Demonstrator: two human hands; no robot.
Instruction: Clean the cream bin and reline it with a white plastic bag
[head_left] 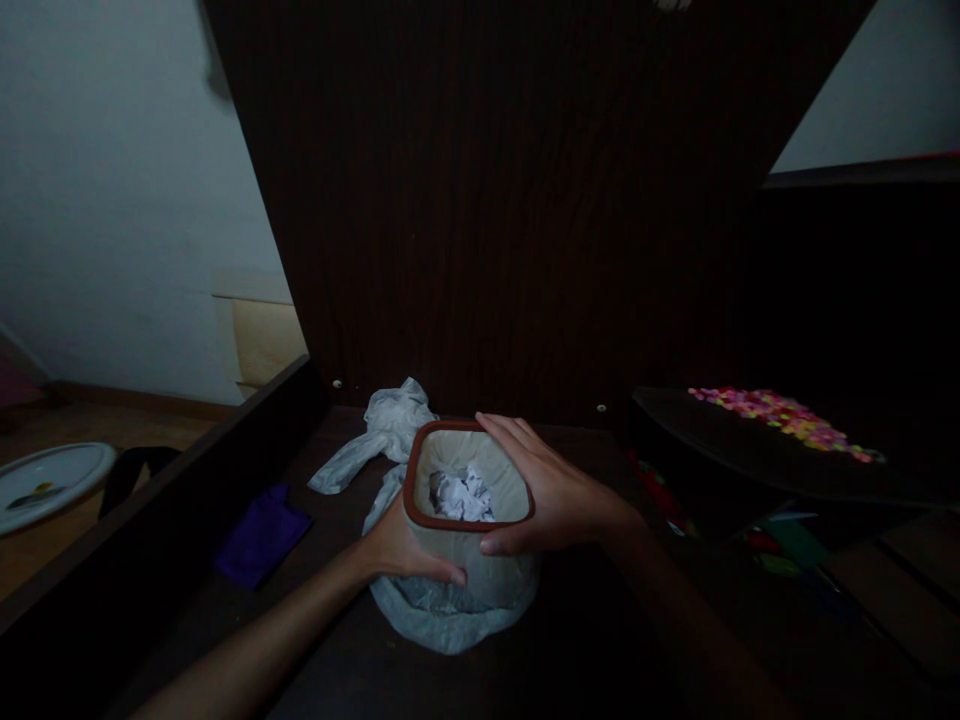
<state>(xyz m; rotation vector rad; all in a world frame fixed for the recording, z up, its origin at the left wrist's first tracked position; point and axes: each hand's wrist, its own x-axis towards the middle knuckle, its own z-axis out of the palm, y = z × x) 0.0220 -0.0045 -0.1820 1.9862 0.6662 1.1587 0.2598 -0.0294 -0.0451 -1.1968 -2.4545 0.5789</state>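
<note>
The left hand (pixel 401 545) and the right hand (pixel 551 490) are clamped on opposite sides of a brown-rimmed wastebasket (pixel 457 525), thumbs along its near side, the right fingers reaching over the rim; crumpled white paper (pixel 463 495) lies inside. The wastebasket stands on a dark wooden surface (pixel 322 640), with translucent plastic (pixel 450 632) bunched around its base and more crumpled plastic (pixel 397 425) just behind it to the left. A purple cloth-like piece (pixel 262 537) lies farther left, and small pink and yellow pieces (pixel 787 415) lie heaped on a dark ledge (pixel 705 440) at right.
</note>
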